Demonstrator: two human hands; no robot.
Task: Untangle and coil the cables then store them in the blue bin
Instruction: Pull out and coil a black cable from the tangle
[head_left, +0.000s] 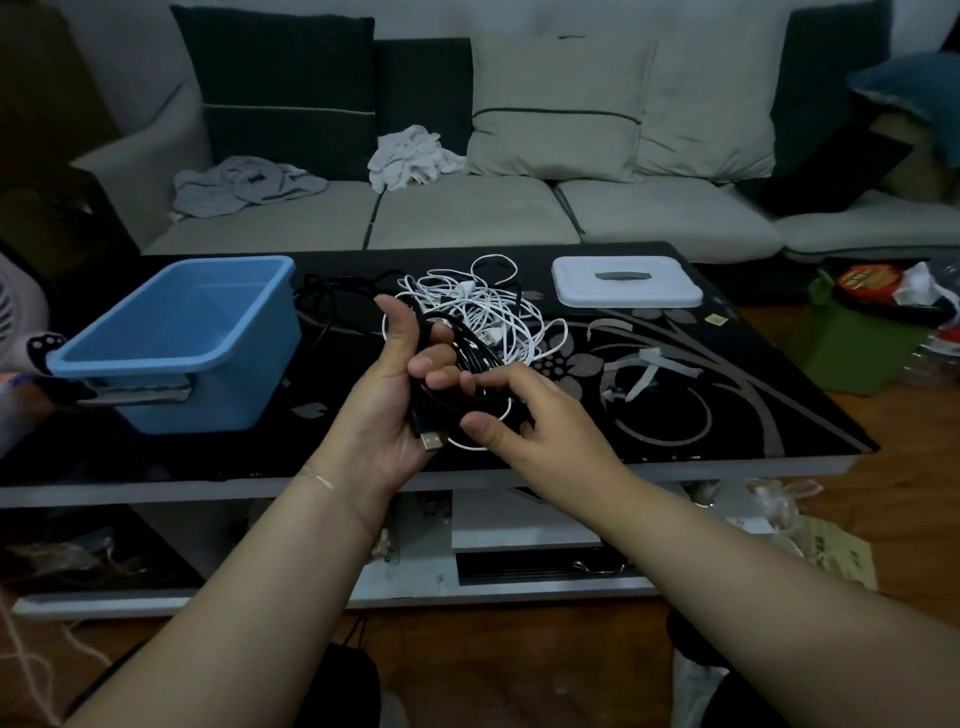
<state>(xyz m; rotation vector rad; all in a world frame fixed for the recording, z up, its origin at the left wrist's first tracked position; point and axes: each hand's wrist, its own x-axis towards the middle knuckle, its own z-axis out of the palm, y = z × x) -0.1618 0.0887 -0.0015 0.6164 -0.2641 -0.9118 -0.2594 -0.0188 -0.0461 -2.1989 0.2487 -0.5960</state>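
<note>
The left hand (387, 400) is palm up above the near edge of the table (727, 415), and its grip is closed around a bundle of black cable (467, 358). The fingers curl over the loops, so much of the bundle is hidden inside the hand. A USB plug (432, 440) comes out at the heel of the palm. The right hand (524, 415) is just beside it, with thumb and forefinger in a narrow grip on the same black cable; the room is dim, and it seems the fingers pinch one loop, but where exactly they touch is hard to see.

Behind the hands, near the middle of the table, lies a tangle of white cables (483, 306). Its near part is covered by the hands, and one white loop shows under the right thumb. More black cable runs from the bundle toward the far edge, almost lost against the dark table.

The blue bin (176, 343) stands at the left side of the table, open, and no cable shows inside it. A white lid (626, 280) lies near the far right corner.
</note>
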